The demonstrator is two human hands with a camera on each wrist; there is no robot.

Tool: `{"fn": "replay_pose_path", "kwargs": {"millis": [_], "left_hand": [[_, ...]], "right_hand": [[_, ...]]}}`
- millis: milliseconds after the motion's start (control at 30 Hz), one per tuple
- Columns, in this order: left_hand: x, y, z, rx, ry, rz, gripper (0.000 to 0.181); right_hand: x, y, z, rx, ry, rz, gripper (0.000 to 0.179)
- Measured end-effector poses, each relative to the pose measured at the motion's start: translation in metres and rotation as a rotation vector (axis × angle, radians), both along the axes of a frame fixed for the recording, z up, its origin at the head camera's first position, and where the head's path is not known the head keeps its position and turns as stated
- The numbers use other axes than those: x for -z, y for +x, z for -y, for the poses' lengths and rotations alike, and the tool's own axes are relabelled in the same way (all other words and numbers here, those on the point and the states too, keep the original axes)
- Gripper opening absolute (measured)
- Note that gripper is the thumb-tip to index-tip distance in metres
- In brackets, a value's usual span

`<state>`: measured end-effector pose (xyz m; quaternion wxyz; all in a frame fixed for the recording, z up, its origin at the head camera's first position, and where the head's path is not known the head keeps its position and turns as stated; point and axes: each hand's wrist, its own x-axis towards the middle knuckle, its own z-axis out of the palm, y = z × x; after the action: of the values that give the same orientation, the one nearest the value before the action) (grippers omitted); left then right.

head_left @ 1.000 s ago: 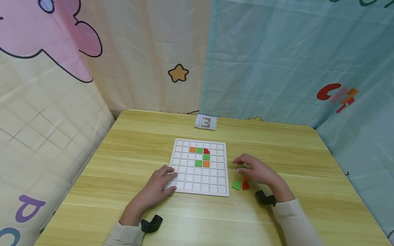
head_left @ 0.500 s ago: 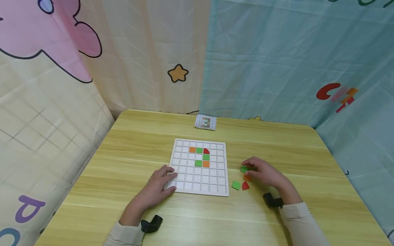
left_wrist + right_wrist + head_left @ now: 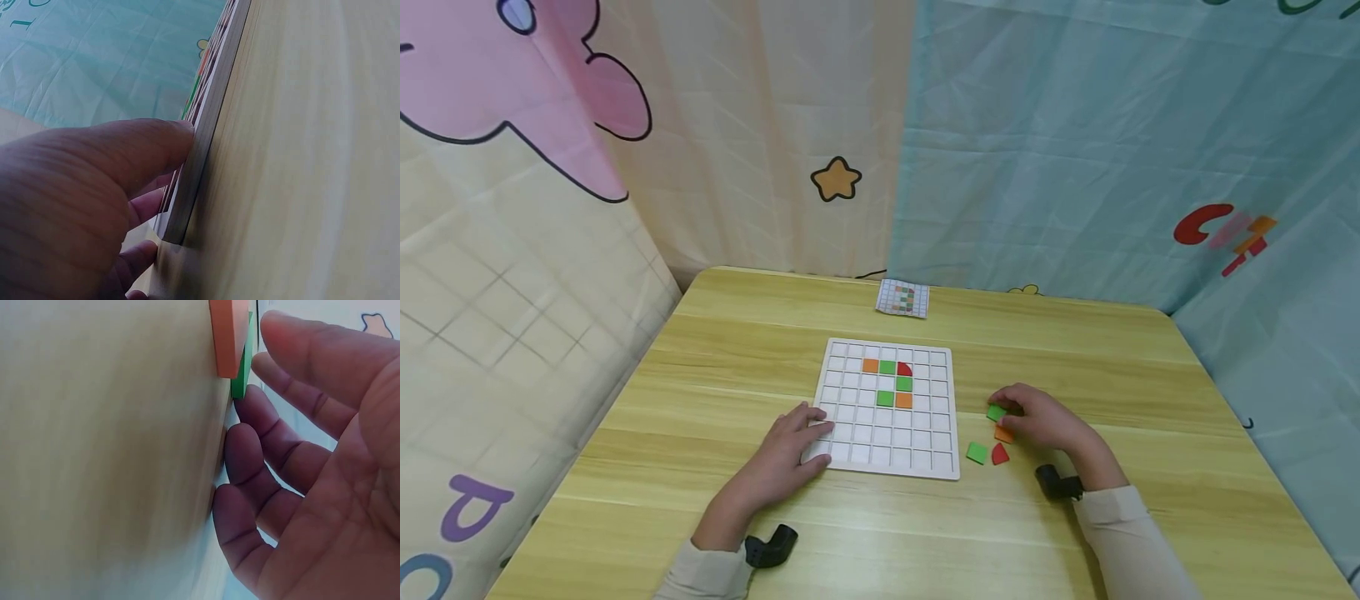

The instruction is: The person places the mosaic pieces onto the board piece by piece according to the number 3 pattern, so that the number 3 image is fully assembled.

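A white grid board (image 3: 868,435) lies on the table, holding several green and orange square tiles and a red quarter-round tile (image 3: 904,369). My left hand (image 3: 781,460) rests on its near left corner, the thumb on the edge in the left wrist view. To the right of the board, my right hand (image 3: 1051,421) is over a loose green tile (image 3: 996,412) and an orange tile (image 3: 1003,433). In the right wrist view its fingers are loosely bent around the green tile (image 3: 242,378), and the thumb is apart from it.
Nearer me lie another green tile (image 3: 977,452) and a red quarter-round tile (image 3: 1000,454). At the back of the wooden table (image 3: 760,312) is a small card (image 3: 902,298) printed with a coloured grid. Printed curtains hang behind and at the sides.
My right hand has moved back to the right, away from the board's edge, and come down by the loose green tile. My left hand has stayed on the board's corner.
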<state>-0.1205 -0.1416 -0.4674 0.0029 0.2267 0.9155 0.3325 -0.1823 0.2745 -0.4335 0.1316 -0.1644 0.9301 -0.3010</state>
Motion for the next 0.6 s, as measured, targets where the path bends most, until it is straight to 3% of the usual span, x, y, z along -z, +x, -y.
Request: {"fn": "replay_pose_path", "kwargs": {"millis": [600], "left_hand": [[0.002,-0.001,0.000,-0.005,-0.018,0.006,0.045]], "right_hand": [[0.005,-0.013,0.000,0.003,-0.002,0.006,0.020]]}}
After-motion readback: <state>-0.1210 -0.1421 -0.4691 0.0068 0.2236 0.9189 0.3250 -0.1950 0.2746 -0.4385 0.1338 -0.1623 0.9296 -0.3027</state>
